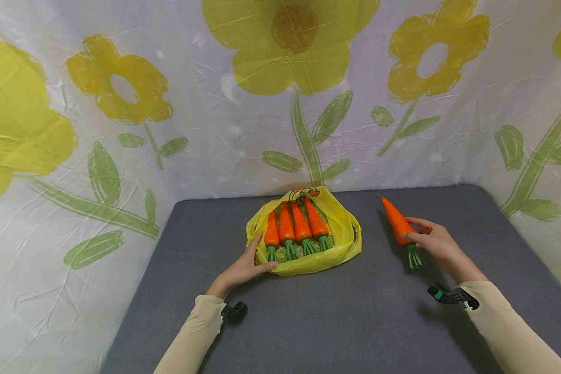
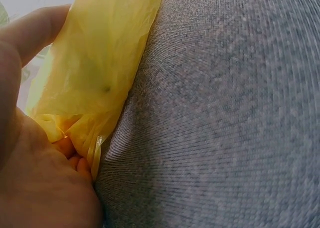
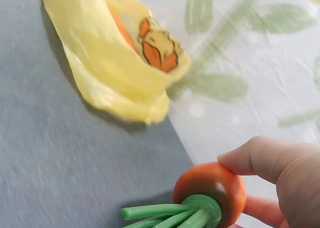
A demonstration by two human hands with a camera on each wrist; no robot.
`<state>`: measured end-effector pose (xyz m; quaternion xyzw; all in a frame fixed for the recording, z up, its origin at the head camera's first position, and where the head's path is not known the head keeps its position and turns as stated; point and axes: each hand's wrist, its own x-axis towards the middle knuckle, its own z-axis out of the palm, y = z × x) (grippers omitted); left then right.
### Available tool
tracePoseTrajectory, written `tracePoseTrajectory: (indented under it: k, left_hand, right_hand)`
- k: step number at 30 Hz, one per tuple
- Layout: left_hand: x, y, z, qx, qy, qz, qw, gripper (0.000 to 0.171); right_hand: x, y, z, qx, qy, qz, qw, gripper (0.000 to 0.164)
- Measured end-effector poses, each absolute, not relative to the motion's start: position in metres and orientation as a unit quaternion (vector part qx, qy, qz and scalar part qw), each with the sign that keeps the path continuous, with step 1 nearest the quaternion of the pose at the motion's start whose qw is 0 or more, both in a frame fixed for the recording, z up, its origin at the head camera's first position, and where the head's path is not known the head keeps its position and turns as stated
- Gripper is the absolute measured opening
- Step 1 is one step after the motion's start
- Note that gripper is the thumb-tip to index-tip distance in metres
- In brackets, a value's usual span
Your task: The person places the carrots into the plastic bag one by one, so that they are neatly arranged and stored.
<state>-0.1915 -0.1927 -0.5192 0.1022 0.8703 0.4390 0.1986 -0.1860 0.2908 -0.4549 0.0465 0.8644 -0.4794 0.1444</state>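
Observation:
A yellow plastic bag [image 1: 345,244] lies spread on the grey table, its mouth toward me. Several orange carrots [image 1: 301,223] with green stalk ends lie side by side in it, tips pointing away. At the bag's left front corner my left hand [image 1: 244,269] grips its edge; the left wrist view shows the thumb along the yellow plastic [image 2: 107,52] and the other fingers partly hidden behind it. Off to the right, my right hand [image 1: 437,243] pinches another carrot [image 1: 396,218] near its thick end, thumb on top. Its green stalks [image 3: 200,210] show close up in the right wrist view.
The grey table [image 1: 308,322] has rounded back corners. A pale cloth [image 1: 205,145] printed with yellow flowers hangs behind it and along both sides. Each wrist wears a black strap [image 1: 453,296]. Between the bag and the right-hand carrot is a strip of bare tabletop.

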Motion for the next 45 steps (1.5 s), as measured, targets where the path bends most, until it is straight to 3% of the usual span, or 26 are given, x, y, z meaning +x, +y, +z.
tracePoseTrajectory:
  k: [31,45]
  left_hand:
    - [-0.193,-0.192,-0.518,0.104,0.876,0.430,0.195,0.105]
    - [-0.191,-0.193,-0.520,0.104,0.874,0.433,0.195,0.105]
  right_hand:
    - [-0.188,0.209,-0.432,-0.049,0.850,-0.497,0.168,0.067]
    - [-0.206,0.184,-0.425,-0.043,0.861,-0.475,0.176,0.066]
